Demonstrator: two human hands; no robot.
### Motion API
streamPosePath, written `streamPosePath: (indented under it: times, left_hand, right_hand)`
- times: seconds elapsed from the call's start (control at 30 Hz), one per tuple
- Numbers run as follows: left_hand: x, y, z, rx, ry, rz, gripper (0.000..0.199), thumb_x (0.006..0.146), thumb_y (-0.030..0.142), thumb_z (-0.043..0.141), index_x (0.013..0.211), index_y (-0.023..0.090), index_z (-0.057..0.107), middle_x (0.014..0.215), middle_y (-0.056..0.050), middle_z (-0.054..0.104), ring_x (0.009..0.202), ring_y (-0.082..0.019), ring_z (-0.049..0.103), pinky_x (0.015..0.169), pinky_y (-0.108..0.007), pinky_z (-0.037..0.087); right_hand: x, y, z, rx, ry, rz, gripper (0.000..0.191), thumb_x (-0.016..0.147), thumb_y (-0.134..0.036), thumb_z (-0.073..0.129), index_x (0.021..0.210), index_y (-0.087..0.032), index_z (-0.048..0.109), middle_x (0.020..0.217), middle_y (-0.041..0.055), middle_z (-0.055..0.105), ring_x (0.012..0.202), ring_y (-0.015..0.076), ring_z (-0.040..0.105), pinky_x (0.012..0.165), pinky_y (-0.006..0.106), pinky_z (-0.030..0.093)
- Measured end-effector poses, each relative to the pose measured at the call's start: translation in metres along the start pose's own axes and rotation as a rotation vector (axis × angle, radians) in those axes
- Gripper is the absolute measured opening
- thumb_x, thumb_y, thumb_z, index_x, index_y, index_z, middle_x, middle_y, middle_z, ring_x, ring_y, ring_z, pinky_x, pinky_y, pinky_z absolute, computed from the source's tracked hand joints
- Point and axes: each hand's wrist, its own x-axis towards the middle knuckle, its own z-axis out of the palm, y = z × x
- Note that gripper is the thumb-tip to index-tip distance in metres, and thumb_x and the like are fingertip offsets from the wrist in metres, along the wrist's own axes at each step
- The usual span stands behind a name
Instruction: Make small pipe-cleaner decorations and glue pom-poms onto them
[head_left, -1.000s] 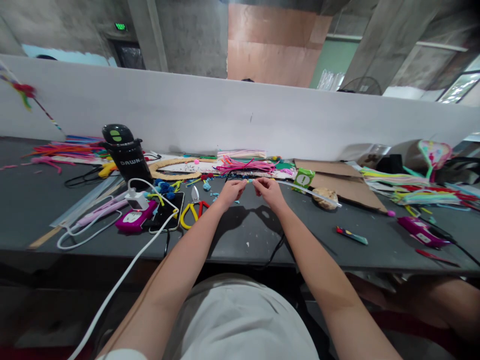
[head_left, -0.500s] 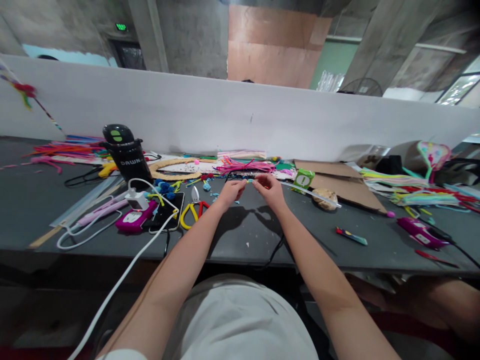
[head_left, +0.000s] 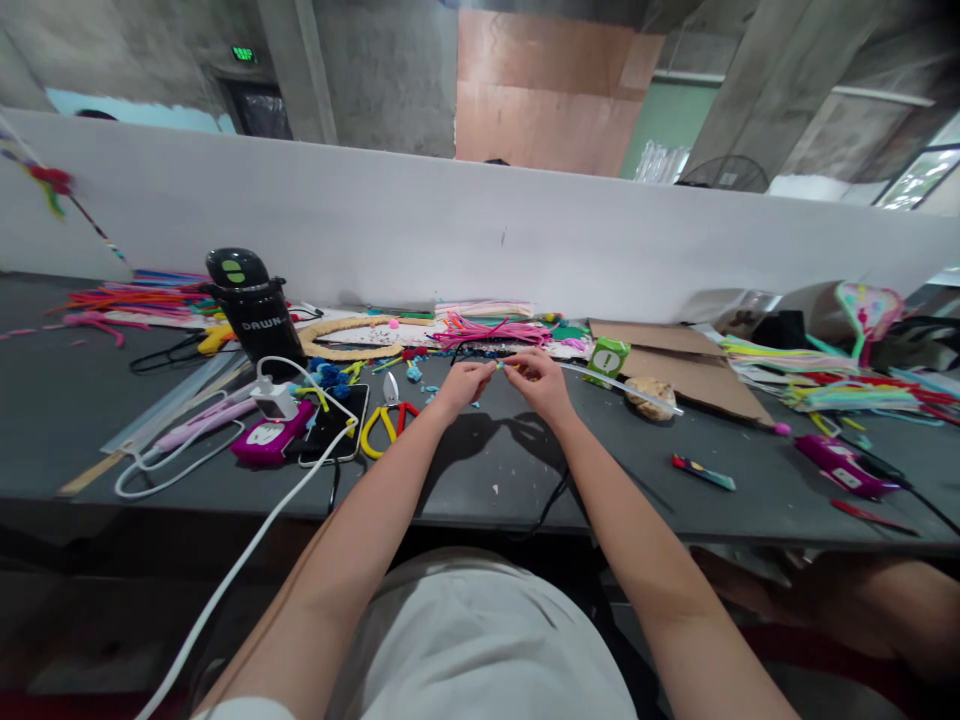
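Note:
My left hand [head_left: 465, 386] and my right hand [head_left: 541, 384] meet fingertip to fingertip above the middle of the table, both closed in a pinch. Between them shows a small yellow-green piece [head_left: 500, 366], too small to name exactly. From behind my right hand a thin, clear plastic rod [head_left: 622, 384] runs out to the right. Its other end is hidden by the fingers, so I cannot tell how it joins the piece. Pliers [head_left: 389, 418] with red and yellow handles lie left of my left forearm. Pink pipe cleaners [head_left: 487, 330] lie just beyond my hands.
A black bottle [head_left: 259, 315] stands at left, near a phone [head_left: 337, 425], a magenta box [head_left: 271, 440] and a white cable [head_left: 255, 540]. To the right are a green box [head_left: 606, 360], a round tan piece [head_left: 651, 397], cardboard [head_left: 697, 375] and a utility knife [head_left: 703, 472].
My fingertips have shifted slightly, and the yellow-green piece sits a little farther right between them. Both hands stay pinched; the rod has barely moved.

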Motion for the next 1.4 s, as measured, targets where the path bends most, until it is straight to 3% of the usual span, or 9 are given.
streamPosePath:
  times: [0.3, 0.5, 0.57, 0.63, 0.7, 0.8, 0.97, 1.1, 1.4]
  left_hand:
    - [0.000, -0.002, 0.000, -0.008, -0.019, -0.009, 0.046, 0.075, 0.049, 0.060, 0.052, 0.020, 0.033, 0.045, 0.008, 0.022, 0.039, -0.004, 0.018, 0.042, -0.023, 0.012]
    - [0.001, 0.009, -0.011, -0.050, 0.055, 0.040, 0.043, 0.077, 0.050, 0.057, 0.057, 0.020, 0.034, 0.047, 0.007, 0.024, 0.039, -0.005, 0.020, 0.043, -0.024, 0.014]
    - [-0.001, 0.019, -0.024, 0.009, 0.159, 0.080, 0.042, 0.080, 0.051, 0.053, 0.057, 0.020, 0.035, 0.048, 0.006, 0.027, 0.040, -0.006, 0.024, 0.043, -0.024, 0.017]
    - [-0.006, 0.029, -0.043, 0.176, 0.249, 0.121, 0.042, 0.082, 0.052, 0.048, 0.057, 0.020, 0.039, 0.048, 0.005, 0.033, 0.042, -0.008, 0.029, 0.045, -0.025, 0.022]
    - [-0.013, 0.035, -0.069, 0.436, 0.290, 0.159, 0.045, 0.085, 0.052, 0.043, 0.056, 0.018, 0.045, 0.049, 0.001, 0.042, 0.048, -0.011, 0.039, 0.050, -0.026, 0.029]
    - [-0.029, 0.030, -0.111, 0.701, 0.394, 0.148, 0.047, 0.086, 0.051, 0.039, 0.063, 0.015, 0.058, 0.063, -0.003, 0.058, 0.063, -0.016, 0.050, 0.060, -0.027, 0.035]
    - [-0.055, 0.006, -0.164, 0.835, 0.537, 0.083, 0.050, 0.088, 0.050, 0.033, 0.084, 0.013, 0.067, 0.078, -0.005, 0.064, 0.077, -0.019, 0.054, 0.069, -0.026, 0.039]
    - [-0.062, -0.007, -0.180, 0.788, 0.578, 0.068, 0.051, 0.088, 0.049, 0.033, 0.090, 0.011, 0.068, 0.082, -0.006, 0.065, 0.075, -0.018, 0.053, 0.071, -0.027, 0.039]
    - [-0.054, -0.020, -0.184, 0.704, 0.620, 0.013, 0.055, 0.086, 0.052, 0.032, 0.089, 0.011, 0.068, 0.075, -0.006, 0.061, 0.072, -0.020, 0.053, 0.068, -0.029, 0.040]
  right_hand:
    - [0.001, 0.001, 0.001, 0.010, -0.004, 0.021, 0.020, 0.079, -0.036, 0.063, 0.085, -0.020, 0.072, 0.090, 0.0051, 0.063, 0.073, 0.0131, 0.058, 0.062, 0.024, 0.047]
    - [0.004, -0.001, -0.006, 0.178, 0.097, 0.226, 0.032, 0.083, -0.045, 0.055, 0.086, -0.017, 0.069, 0.082, 0.0049, 0.067, 0.070, 0.0137, 0.060, 0.063, 0.025, 0.048]
    - [0.004, -0.006, -0.007, 0.213, 0.037, 0.303, 0.035, 0.084, -0.047, 0.052, 0.079, -0.016, 0.067, 0.074, 0.0041, 0.066, 0.064, 0.0125, 0.058, 0.061, 0.024, 0.047]
    - [0.004, -0.015, -0.002, 0.282, -0.146, 0.367, 0.033, 0.082, -0.046, 0.053, 0.076, -0.016, 0.063, 0.073, 0.0044, 0.066, 0.064, 0.0120, 0.059, 0.060, 0.023, 0.047]
    - [0.005, -0.029, 0.014, 0.424, -0.384, 0.451, 0.024, 0.080, -0.041, 0.057, 0.079, -0.016, 0.058, 0.085, 0.0063, 0.069, 0.070, 0.0122, 0.063, 0.063, 0.023, 0.049]
    - [0.007, -0.057, 0.055, 0.646, -0.594, 0.595, 0.016, 0.078, -0.030, 0.059, 0.081, -0.018, 0.048, 0.096, 0.0077, 0.069, 0.074, 0.0140, 0.066, 0.059, 0.023, 0.051]
    - [0.014, -0.087, 0.135, 0.684, -0.779, 0.789, 0.021, 0.077, -0.018, 0.057, 0.083, -0.021, 0.037, 0.071, -0.0019, 0.059, 0.052, 0.0144, 0.062, 0.042, 0.022, 0.046]
    - [0.018, -0.089, 0.165, 0.731, -0.763, 0.828, 0.019, 0.077, -0.016, 0.055, 0.081, -0.021, 0.037, 0.064, -0.0053, 0.048, 0.048, 0.0138, 0.061, 0.040, 0.020, 0.044]
    - [0.012, -0.081, 0.184, 0.819, -0.758, 0.931, 0.012, 0.074, -0.012, 0.049, 0.083, -0.019, 0.044, 0.060, -0.0030, 0.050, 0.051, 0.0142, 0.062, 0.041, 0.019, 0.043]
